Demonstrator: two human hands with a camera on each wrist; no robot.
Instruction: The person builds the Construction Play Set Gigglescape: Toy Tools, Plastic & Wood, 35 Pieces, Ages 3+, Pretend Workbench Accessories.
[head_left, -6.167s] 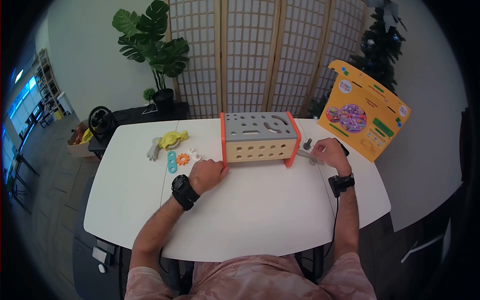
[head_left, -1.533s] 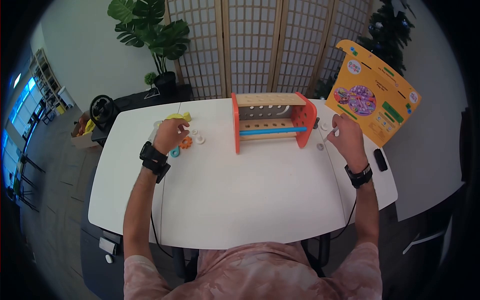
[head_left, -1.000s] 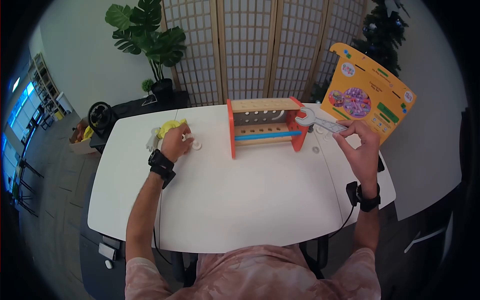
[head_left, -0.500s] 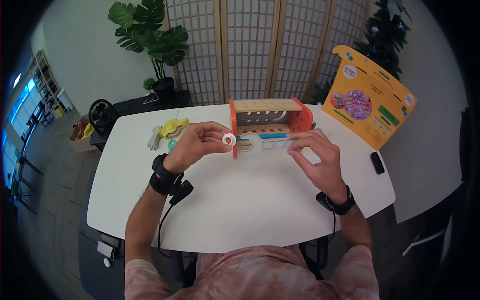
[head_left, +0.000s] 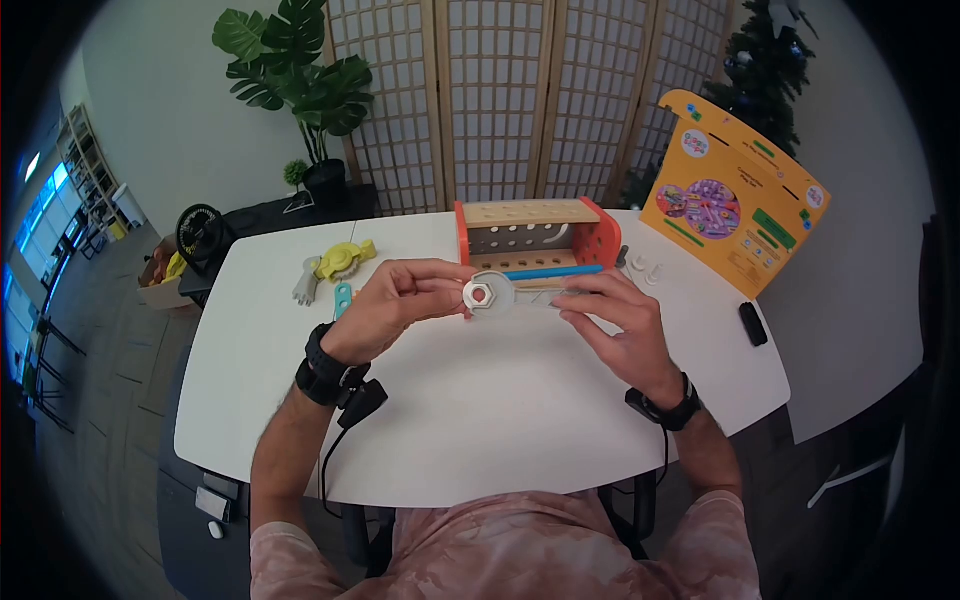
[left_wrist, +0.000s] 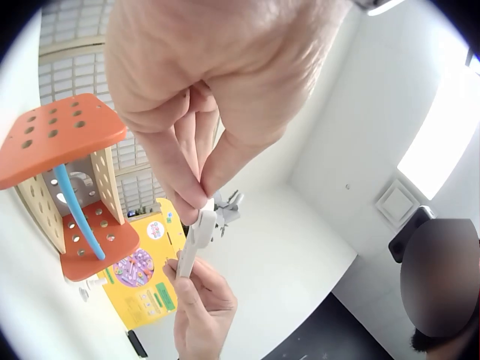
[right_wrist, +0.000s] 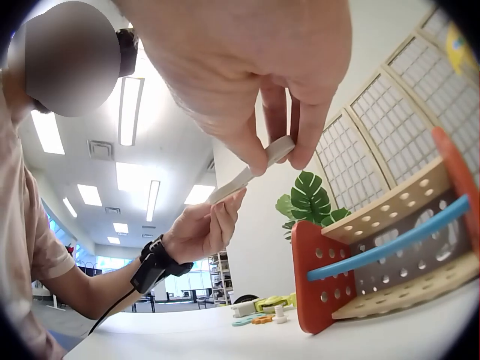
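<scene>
The left hand (head_left: 400,305) pinches a small off-white nut (head_left: 480,295) between thumb and fingertips; the nut has a rounded rim and a six-sided face around its hole. The right hand (head_left: 625,325) grasps the straight handle of a pale grey wrench (head_left: 535,298) between thumb and fingers, its smooth, flat body looking like plastic in the wrist views. The wrench's curved head meets or overlaps the nut; the head view is too blurred to say how snugly they fit. Both are held up over the white table (head_left: 480,420), in front of the toy toolbox (head_left: 602,243).

The toolbox has smooth red end panels, pale wood-grained slats pierced with round holes, a grey perforated panel and a round blue bar (head_left: 555,272) running between the ends. Just beside its right end lie small white pieces (head_left: 653,273). Left of it, a lumpy yellow toy (head_left: 345,255) lies near a teal strip (head_left: 343,297) with rounded ends, and an orange gear (right_wrist: 264,319) shows in the right wrist view. Farther right, a flat-faced yellow carton (head_left: 735,195) with printed pictures leans at a tilt, near a dark oblong object (head_left: 753,325).
</scene>
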